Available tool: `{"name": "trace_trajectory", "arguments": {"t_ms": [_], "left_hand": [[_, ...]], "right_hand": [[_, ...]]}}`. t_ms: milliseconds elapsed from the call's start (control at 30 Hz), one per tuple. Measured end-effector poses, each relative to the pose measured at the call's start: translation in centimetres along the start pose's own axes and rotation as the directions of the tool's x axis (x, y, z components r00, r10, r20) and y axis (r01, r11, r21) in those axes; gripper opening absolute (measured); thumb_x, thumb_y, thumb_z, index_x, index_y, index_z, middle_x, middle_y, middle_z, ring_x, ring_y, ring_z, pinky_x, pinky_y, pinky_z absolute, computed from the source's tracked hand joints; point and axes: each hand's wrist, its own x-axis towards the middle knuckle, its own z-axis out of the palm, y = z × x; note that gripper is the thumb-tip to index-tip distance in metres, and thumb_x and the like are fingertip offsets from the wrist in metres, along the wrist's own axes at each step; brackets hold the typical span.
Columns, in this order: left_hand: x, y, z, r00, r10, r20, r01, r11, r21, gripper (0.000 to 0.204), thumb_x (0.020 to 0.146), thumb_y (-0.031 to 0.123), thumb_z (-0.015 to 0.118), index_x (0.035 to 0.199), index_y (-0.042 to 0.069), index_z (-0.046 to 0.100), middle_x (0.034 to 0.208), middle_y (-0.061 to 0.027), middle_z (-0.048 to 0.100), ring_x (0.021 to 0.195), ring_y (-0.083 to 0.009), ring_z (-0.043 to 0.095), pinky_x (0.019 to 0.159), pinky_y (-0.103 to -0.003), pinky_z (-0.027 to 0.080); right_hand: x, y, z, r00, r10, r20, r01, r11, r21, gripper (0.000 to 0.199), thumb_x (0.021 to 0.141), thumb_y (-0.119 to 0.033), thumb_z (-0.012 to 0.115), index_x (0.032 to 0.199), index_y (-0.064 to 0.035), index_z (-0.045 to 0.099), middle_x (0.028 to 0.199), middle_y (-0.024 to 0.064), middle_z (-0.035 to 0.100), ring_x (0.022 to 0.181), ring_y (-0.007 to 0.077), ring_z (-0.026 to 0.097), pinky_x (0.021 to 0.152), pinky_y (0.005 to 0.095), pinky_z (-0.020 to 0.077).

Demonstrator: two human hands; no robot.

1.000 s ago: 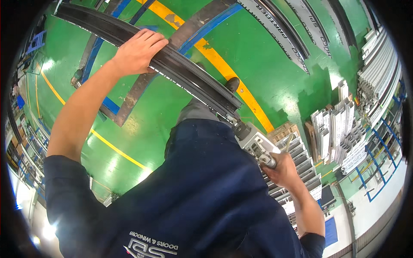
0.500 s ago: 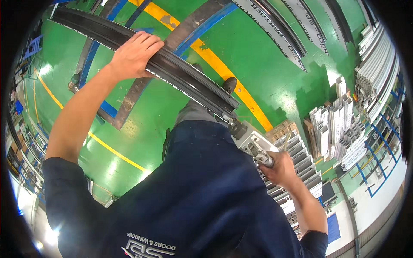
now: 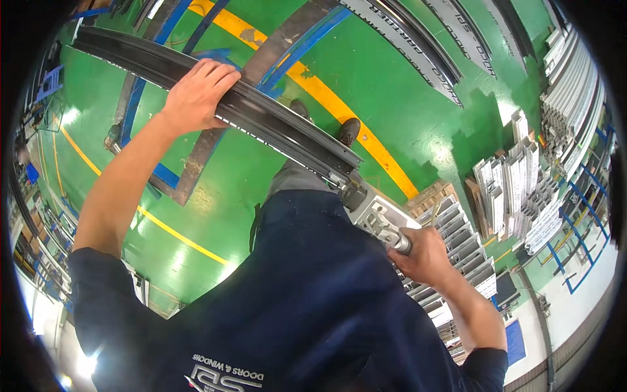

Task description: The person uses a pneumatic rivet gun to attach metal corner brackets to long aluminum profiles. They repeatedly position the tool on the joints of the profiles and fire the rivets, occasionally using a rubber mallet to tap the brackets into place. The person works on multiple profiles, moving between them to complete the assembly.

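Observation:
A long black metal profile (image 3: pixel 277 127) with ridges and a white-marked lower edge slants from the upper left to the middle. My left hand (image 3: pixel 199 95) is wrapped over its top edge, fingers on the far side and thumb beneath. In my right hand (image 3: pixel 421 255) is the round grey end of a silver-grey handheld power tool (image 3: pixel 381 215), close against my right side. The tool's dark head meets the profile's near right end; whether it bites into the metal or only touches it, I cannot tell.
Blue-edged steel supports (image 3: pixel 287 46) lie beneath the profile. More film-covered profiles (image 3: pixel 405 49) stand at the upper right. Stacked white profiles (image 3: pixel 506 186) and a rack of grey lengths (image 3: pixel 450 238) are to my right. Yellow lines cross the green floor (image 3: pixel 418 124). My shoes (image 3: pixel 349 130) show beyond the profile.
My left hand and the profile have shifted slightly left in view, and the tool a little left with them. Both grips look the same.

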Motion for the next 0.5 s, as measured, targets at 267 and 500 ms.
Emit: {"name": "trace_trajectory", "arguments": {"t_ms": [267, 500], "left_hand": [[0.1, -0.1, 0.0, 0.999, -0.028, 0.025, 0.028, 1.000, 0.002, 0.103, 0.053, 0.036, 0.100, 0.141, 0.006, 0.056, 0.137, -0.0087, 0.058, 0.130, -0.0322, 0.056, 0.121, -0.047, 0.042], [-1.5, 1.7, -0.3, 0.977, -0.197, -0.083, 0.197, 0.980, -0.011, 0.105, 0.061, 0.051, 0.094, 0.145, 0.004, 0.053, 0.144, -0.0117, 0.057, 0.136, -0.0344, 0.053, 0.126, -0.053, 0.035]], "right_hand": [[0.2, -0.1, -0.3, 0.999, -0.041, -0.020, 0.041, 0.999, -0.001, 0.029, 0.081, -0.030, 0.083, 0.091, -0.0044, 0.074, 0.078, 0.0217, 0.073, 0.081, 0.0455, 0.072, 0.078, 0.0517, 0.0584], [-0.4, 0.9, 2.0, 0.947, -0.073, -0.313, 0.040, 0.993, -0.110, 0.037, 0.086, -0.021, 0.078, 0.118, -0.0063, 0.065, 0.084, 0.0253, 0.072, 0.080, 0.0480, 0.071, 0.074, 0.0549, 0.0558]]}}
